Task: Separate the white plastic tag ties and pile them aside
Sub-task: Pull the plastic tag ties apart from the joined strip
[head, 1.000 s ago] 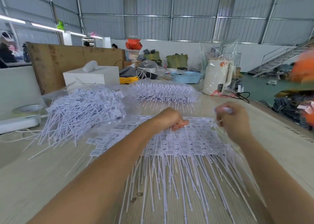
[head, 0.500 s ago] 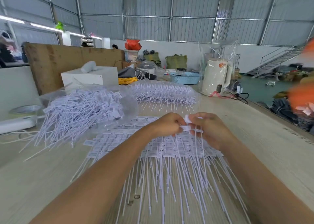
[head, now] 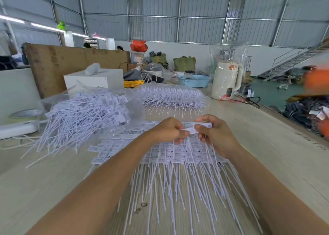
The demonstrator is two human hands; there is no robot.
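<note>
Separating ties | both hands, left (head: 170,131) and right (head: 211,133), pinch one strip (head: 194,128) above the stack (head: 178,156) | next: likely snap apart, toss onto pile (head: 83,115)

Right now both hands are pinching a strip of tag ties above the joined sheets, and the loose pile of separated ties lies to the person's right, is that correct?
Not quite: the head view shows the loose pile of separated ties to the person's left. The rest holds: left hand and right hand pinch a strip of tag ties above the joined sheets.
</note>
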